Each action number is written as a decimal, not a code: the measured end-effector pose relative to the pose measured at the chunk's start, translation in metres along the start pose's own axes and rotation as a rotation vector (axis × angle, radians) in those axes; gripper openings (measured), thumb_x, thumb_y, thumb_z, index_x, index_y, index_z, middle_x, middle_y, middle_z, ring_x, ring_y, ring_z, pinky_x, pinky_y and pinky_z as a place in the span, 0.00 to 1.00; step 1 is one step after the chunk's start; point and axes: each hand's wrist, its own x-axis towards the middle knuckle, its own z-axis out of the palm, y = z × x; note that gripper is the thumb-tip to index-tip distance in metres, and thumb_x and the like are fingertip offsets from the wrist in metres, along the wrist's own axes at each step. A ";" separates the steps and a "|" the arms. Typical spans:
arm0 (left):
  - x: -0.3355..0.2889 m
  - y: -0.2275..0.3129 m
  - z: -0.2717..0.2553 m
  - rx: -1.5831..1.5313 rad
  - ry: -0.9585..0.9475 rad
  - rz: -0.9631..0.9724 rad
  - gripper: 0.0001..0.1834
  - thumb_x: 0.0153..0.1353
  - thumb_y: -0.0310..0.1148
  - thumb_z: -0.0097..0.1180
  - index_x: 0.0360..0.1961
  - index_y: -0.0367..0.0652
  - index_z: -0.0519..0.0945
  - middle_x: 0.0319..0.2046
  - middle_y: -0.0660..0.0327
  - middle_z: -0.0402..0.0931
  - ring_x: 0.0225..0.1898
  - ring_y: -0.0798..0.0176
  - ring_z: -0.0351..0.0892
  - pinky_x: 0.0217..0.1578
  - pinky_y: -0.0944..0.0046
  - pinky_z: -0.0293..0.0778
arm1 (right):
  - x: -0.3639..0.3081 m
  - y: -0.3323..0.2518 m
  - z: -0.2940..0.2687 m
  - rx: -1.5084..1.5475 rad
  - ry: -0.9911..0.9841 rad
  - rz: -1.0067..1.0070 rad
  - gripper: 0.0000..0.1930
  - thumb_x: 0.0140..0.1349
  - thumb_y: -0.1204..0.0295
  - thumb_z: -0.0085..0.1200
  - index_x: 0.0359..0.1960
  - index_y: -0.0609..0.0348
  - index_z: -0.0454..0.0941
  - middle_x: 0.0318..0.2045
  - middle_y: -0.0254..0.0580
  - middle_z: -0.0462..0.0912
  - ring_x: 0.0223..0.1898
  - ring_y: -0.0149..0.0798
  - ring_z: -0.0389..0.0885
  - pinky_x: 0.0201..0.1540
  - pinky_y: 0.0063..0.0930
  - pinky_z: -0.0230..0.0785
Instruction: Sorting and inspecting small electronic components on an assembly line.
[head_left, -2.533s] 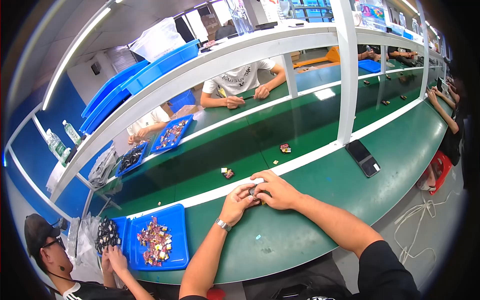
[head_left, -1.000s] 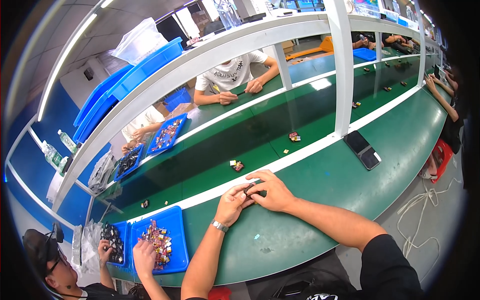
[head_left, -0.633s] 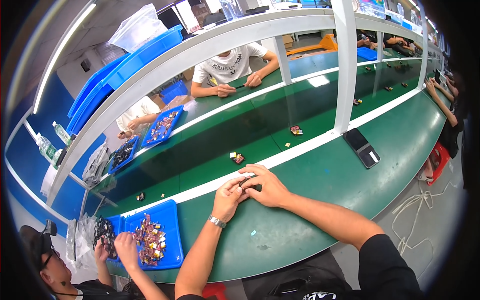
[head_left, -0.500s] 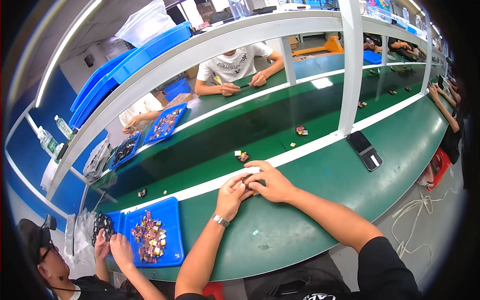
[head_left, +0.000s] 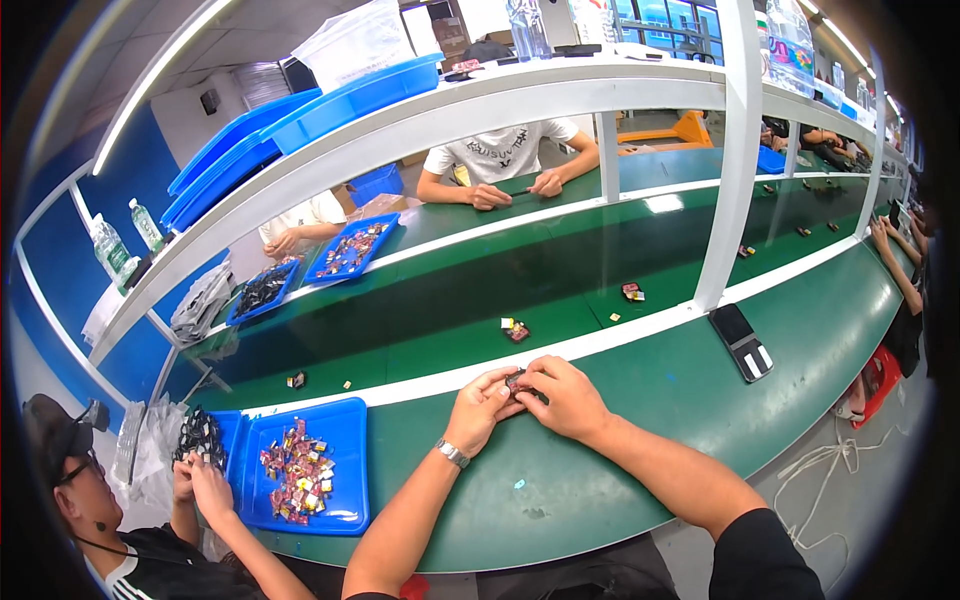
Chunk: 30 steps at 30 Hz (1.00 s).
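In front of me, just on the near side of the white rail, both my hands meet over a small dark-red part (head_left: 516, 381). My left hand (head_left: 477, 412), with a metal watch (head_left: 452, 453) on its wrist, pinches it between thumb and fingers. From the other side, the fingers of my right hand (head_left: 567, 400) close on the same piece. Fingers cover most of it, so its exact kind cannot be made out. Past my hands, a similar red, yellow and white part (head_left: 515, 329) lies on the dark green belt (head_left: 440, 335).
A blue tray (head_left: 362, 440) of small red and yellow parts stands at my left. Beside it, a co-worker's hands (head_left: 202, 485) work near black cables (head_left: 200, 437). A dark phone-like device (head_left: 741, 343) lies to the right by a white post (head_left: 728, 200). Another person sits across the belt.
My view has shifted, so the scene sits lower and farther right. A white bit seen at my fingertips no longer shows. The co-worker's hands at left have come together.
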 end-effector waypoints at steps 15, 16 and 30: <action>0.001 -0.002 -0.001 0.026 0.011 -0.008 0.18 0.69 0.27 0.49 0.58 0.34 0.68 0.48 0.57 0.78 0.49 0.63 0.80 0.52 0.58 0.79 | -0.001 0.003 0.010 -0.157 0.024 -0.081 0.07 0.53 0.75 0.62 0.34 0.57 0.80 0.37 0.37 0.77 0.38 0.41 0.79 0.36 0.33 0.76; 0.001 -0.002 -0.001 0.025 0.011 -0.010 0.18 0.69 0.27 0.49 0.58 0.34 0.68 0.48 0.57 0.78 0.49 0.63 0.80 0.52 0.58 0.79 | -0.002 0.003 0.011 -0.160 0.030 -0.087 0.07 0.53 0.75 0.62 0.34 0.57 0.80 0.36 0.38 0.77 0.38 0.41 0.79 0.36 0.33 0.76; 0.003 -0.002 0.005 0.029 0.124 0.038 0.16 0.69 0.22 0.45 0.57 0.34 0.69 0.50 0.55 0.77 0.49 0.63 0.80 0.50 0.62 0.80 | -0.001 -0.004 0.016 -0.202 0.044 -0.105 0.11 0.53 0.75 0.61 0.39 0.61 0.80 0.47 0.43 0.76 0.44 0.45 0.78 0.46 0.35 0.75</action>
